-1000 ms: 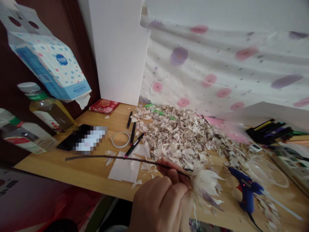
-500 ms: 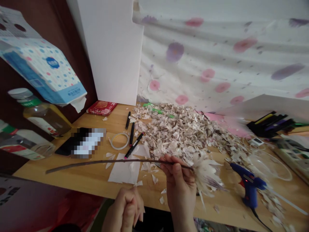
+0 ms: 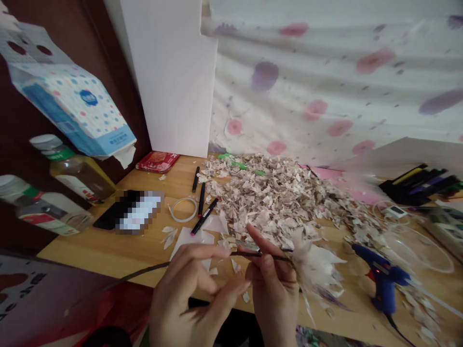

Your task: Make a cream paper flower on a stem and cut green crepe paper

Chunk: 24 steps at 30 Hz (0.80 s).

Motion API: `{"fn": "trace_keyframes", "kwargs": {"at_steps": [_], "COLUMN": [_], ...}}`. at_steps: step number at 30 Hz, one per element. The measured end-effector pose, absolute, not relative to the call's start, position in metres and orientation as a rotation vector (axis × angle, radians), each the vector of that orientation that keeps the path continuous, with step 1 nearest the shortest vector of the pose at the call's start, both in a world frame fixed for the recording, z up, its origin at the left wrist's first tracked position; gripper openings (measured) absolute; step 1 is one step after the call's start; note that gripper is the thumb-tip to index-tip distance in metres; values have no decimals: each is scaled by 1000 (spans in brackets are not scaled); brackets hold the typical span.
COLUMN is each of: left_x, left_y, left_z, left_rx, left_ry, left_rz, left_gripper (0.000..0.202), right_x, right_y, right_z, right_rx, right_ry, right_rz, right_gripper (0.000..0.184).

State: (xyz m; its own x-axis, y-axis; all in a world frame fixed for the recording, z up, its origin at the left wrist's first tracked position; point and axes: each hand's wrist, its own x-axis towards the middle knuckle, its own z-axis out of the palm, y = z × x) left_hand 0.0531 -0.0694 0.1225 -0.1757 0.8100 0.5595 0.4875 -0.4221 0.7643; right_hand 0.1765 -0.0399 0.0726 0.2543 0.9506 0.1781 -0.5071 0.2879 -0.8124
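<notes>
My right hand [image 3: 275,284] pinches a thin brown stem [image 3: 141,272] close to its right end. At that end sits a flower head [image 3: 320,270] made of pale, feathery petals with some purple tips. My left hand [image 3: 195,291] is over the stem's middle, with thumb and fingers spread apart. The stem passes behind the left fingers, and whether they touch it is hard to tell. The stem's left end curves down past the table's front edge.
A heap of dry pale petals [image 3: 275,197] covers the table's middle. Markers [image 3: 204,217], a ring of tubing [image 3: 183,210] and a phone [image 3: 126,212] lie left. Bottles [image 3: 79,173] stand beside a hanging tissue pack [image 3: 83,106]. A blue glue gun [image 3: 383,274] stands right, its red light lit.
My left hand has risen from below the stem to its middle and spread its fingers. The stem's left end has tilted down. My right hand keeps its grip, its index finger now extended.
</notes>
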Motion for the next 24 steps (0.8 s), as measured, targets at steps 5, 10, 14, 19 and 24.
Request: {"fn": "trace_keyframes", "kwargs": {"at_steps": [5, 10, 14, 19, 24], "left_x": [67, 70, 67, 62, 16], "left_y": [-43, -39, -38, -34, -61], "left_z": [132, 125, 125, 142, 132], "left_rx": [2031, 1856, 1231, 603, 577], "left_ry": [1326, 1263, 1058, 588, 655], "left_rz": [1557, 1532, 1681, 1594, 1642], "left_gripper": [29, 33, 34, 33, 32], "right_x": [180, 187, 188, 188, 200], "right_y": [-46, -45, -43, -40, -31], "right_z": [66, 62, 57, 56, 57], "right_rx": [-705, -710, -716, -742, -921], "right_ry": [-788, -843, -853, -879, -818], "right_rz": [1171, 1161, 1171, 1161, 1018], "right_gripper": [11, 11, 12, 10, 15]}}
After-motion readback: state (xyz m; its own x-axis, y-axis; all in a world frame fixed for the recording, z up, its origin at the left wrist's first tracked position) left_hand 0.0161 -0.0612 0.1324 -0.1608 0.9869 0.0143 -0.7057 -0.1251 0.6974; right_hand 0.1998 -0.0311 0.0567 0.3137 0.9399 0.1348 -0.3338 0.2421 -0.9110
